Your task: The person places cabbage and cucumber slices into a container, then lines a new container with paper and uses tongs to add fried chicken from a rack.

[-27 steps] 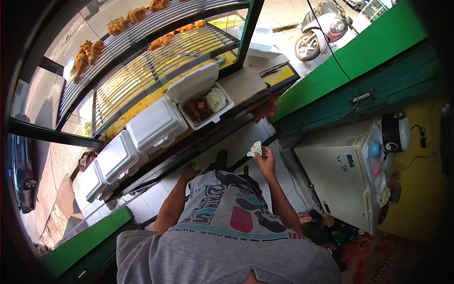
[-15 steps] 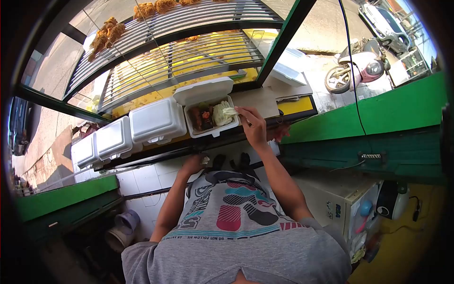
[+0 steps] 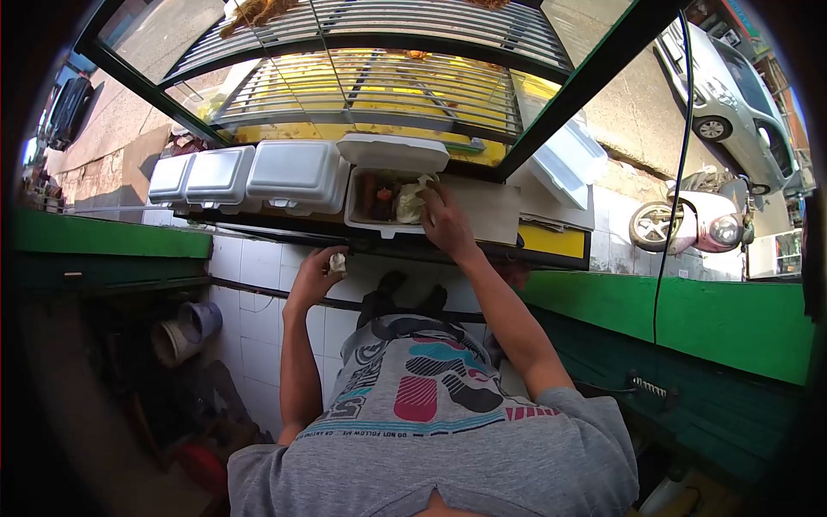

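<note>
My right hand (image 3: 446, 222) is at the right end of an open white foam box (image 3: 379, 226), its fingers closed on pale green cabbage (image 3: 410, 205). Reddish and dark food (image 3: 379, 200) lies in the left part of that box, and the lid (image 3: 393, 152) is tipped back behind it. My left hand (image 3: 317, 274) is in front of the counter, below the boxes, its fingers closed round a small whitish piece (image 3: 337, 263) that I cannot make out clearly.
Closed foam boxes (image 3: 295, 171) line the counter to the left. Behind stands a rack (image 3: 370, 82) with fried food. Cardboard (image 3: 482, 209) lies right of the open box. A green ledge (image 3: 672, 314), a hanging black cable (image 3: 674, 189) and a parked scooter (image 3: 689, 226) are at the right.
The view has shifted. My left hand has risen from low by the counter, showing the whitish piece. My right hand has moved closer over the cabbage.
</note>
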